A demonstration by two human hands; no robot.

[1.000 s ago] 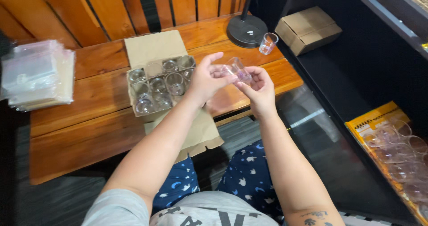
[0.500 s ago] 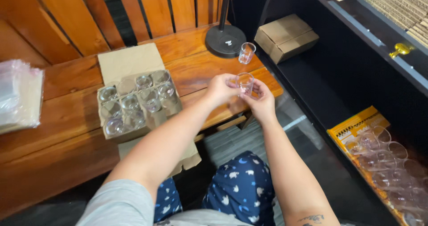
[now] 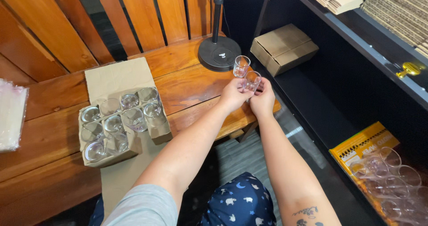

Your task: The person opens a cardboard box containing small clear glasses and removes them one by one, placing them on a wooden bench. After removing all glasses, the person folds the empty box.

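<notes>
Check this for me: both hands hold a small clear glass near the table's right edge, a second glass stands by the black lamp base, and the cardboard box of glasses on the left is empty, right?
Not quite. The head view shows the cardboard box with clear glasses in its compartments, not empty. The rest stands: the left hand and right hand hold a small clear glass near the table's right edge, and a second glass stands by the black lamp base.
</notes>
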